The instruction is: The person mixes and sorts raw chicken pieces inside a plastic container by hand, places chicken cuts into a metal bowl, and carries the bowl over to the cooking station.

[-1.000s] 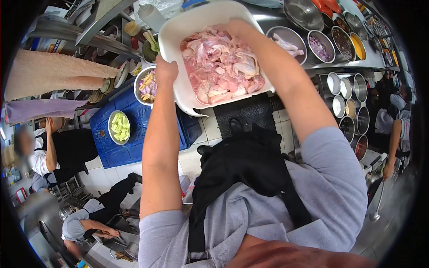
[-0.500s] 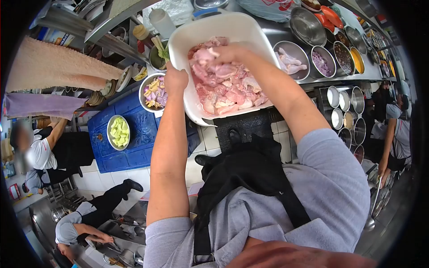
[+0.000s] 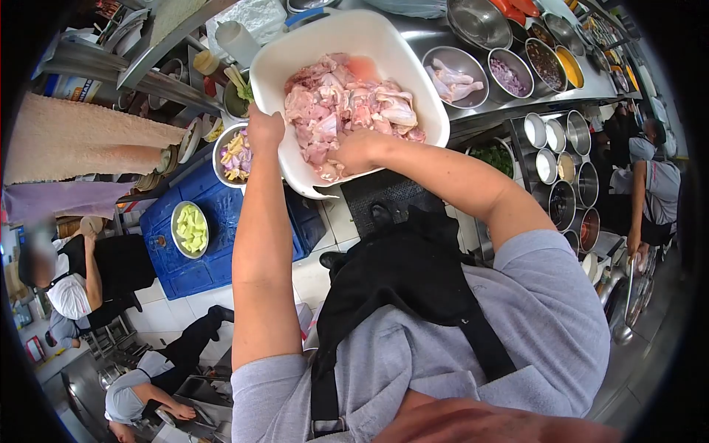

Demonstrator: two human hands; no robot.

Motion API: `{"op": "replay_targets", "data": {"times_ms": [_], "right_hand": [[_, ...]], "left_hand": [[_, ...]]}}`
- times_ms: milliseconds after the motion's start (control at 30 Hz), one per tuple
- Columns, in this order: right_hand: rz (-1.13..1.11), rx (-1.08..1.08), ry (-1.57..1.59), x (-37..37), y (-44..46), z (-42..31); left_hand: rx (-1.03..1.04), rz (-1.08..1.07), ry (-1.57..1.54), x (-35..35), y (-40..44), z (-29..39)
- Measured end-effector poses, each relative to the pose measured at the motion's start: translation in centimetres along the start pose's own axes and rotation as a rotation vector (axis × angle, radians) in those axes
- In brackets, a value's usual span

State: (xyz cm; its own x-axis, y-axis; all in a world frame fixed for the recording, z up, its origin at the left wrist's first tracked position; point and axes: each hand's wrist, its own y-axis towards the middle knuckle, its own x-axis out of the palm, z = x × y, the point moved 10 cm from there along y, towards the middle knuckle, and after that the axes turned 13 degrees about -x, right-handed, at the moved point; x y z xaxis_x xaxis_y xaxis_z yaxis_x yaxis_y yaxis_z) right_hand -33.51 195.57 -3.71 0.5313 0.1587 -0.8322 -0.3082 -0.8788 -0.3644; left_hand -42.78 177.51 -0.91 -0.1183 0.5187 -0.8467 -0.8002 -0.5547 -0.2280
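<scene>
A large white tub [image 3: 432, 111] holds many pieces of raw chicken [image 3: 336, 96] with some reddish liquid at the far side. My left hand [image 3: 264, 131] is closed on the tub's left rim. My right hand [image 3: 356, 151] is down in the tub at its near side, against the chicken; its fingertips are hidden among the pieces. Right of the tub, a metal bowl [image 3: 476, 102] holds chicken legs. Just left of my left hand is a bowl of chopped purple and yellow pieces [image 3: 235, 156].
A bowl of green chunks [image 3: 192, 229] sits on a blue lid [image 3: 166, 273]. Bowls of chopped onion [image 3: 509, 77] and sauces line the counter. Metal containers [image 3: 583, 184] stand at the right. Co-workers [image 3: 136, 391] are at the lower left, left and right edges.
My right hand has moved from the far part of the tub to its near side. Chicken has shifted toward me, baring reddish liquid at the far side. My left hand still grips the rim.
</scene>
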Motion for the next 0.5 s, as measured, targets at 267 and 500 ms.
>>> {"op": "replay_targets", "data": {"times_ms": [267,500], "right_hand": [[0.094,-0.179,0.118,-0.4,-1.8,-0.3],[0.519,-0.169,0.318,-2.1,-7.5,2.7]], "left_hand": [[0.006,0.01,-0.061,0.2,0.7,-0.3],[0.064,0.069,-0.064,1.3,2.4,-1.8]]}}
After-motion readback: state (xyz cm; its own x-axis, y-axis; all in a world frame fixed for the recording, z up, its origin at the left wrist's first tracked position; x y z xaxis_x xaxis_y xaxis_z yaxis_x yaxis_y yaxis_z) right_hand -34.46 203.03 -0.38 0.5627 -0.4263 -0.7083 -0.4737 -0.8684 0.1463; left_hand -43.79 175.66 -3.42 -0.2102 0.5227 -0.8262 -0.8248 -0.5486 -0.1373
